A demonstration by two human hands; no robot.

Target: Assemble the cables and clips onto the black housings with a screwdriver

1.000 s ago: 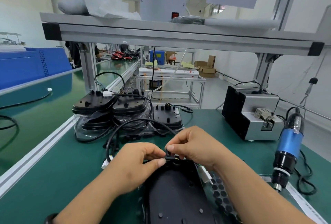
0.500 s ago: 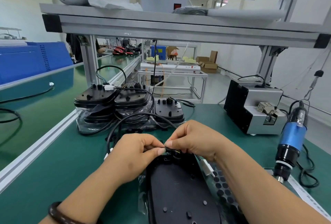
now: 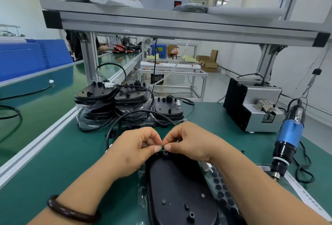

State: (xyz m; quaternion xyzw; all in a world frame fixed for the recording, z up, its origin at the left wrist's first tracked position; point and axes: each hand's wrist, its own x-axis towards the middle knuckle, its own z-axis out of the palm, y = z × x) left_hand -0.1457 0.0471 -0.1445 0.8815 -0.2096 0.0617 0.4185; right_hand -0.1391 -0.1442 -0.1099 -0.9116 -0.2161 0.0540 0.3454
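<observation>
A black oval housing [image 3: 177, 188] lies flat on the green mat in front of me. At its far end, my left hand [image 3: 138, 145] and my right hand [image 3: 190, 142] meet, each pinching a small black clip [image 3: 163, 147] on the black cable [image 3: 129, 117]. The cable loops away behind my hands towards the stacked housings. Fingers hide most of the clip. A blue electric screwdriver [image 3: 287, 140] hangs tip down at the right, untouched.
Stacks of black housings [image 3: 111, 102] in clear bags stand behind my hands. A grey and black screw feeder [image 3: 251, 106] sits at the back right. A sheet of black round pads [image 3: 221, 188] lies right of the housing. An aluminium shelf frame [image 3: 179, 25] spans overhead.
The view has tipped down and closer. Both hands stay pinched together at the housing's far end, with only small finger shifts.
</observation>
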